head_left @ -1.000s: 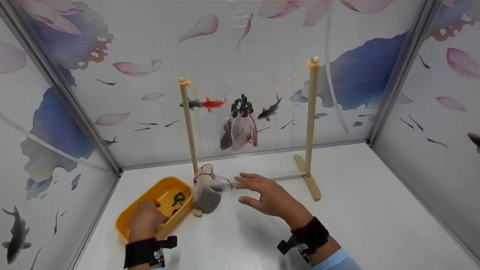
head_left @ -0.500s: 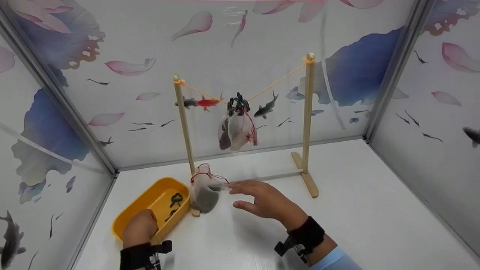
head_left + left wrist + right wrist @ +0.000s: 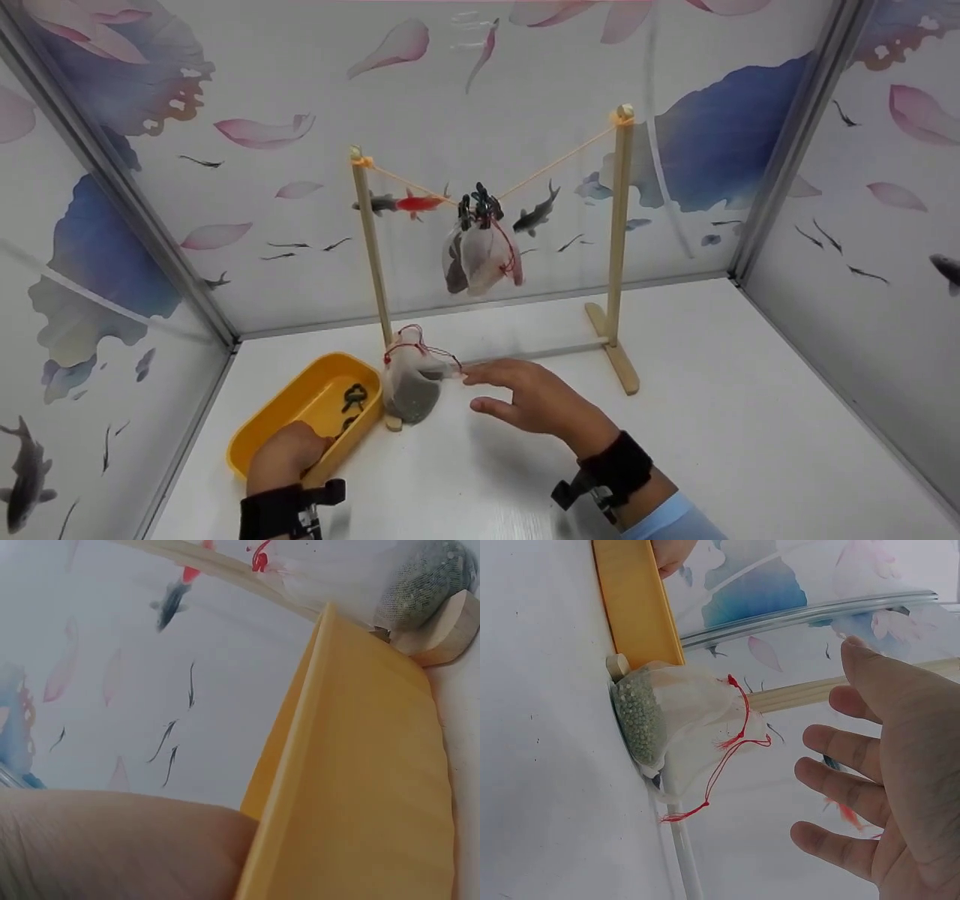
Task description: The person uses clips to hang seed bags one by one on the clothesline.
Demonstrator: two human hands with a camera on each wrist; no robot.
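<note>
In the head view my left hand [image 3: 289, 450] reaches into a yellow box [image 3: 251, 427]; its fingers are mostly hidden, so I cannot tell what they hold. Small dark green clips [image 3: 355, 396] lie in the box, close to that hand. A white drawstring bag [image 3: 412, 382] with red cords stands beside the box, at the foot of a wooden post. Green grains [image 3: 639, 712] show through its mesh in the right wrist view. My right hand [image 3: 525, 394] hovers just right of the bag, fingers spread and holding nothing.
A wooden stand [image 3: 619, 247] with two posts carries a sagging orange string [image 3: 559, 161]. Several filled bags [image 3: 484, 259] hang bunched from it by dark clips [image 3: 480, 206]. A low white crossbar [image 3: 536, 351] joins the posts. Patterned panels surround the white table [image 3: 720, 442].
My left hand has shifted within the yellow box, its knuckles now nearer the wall on the bag's side. My right hand has lowered slightly, fingers closer together and nearer the standing bag.
</note>
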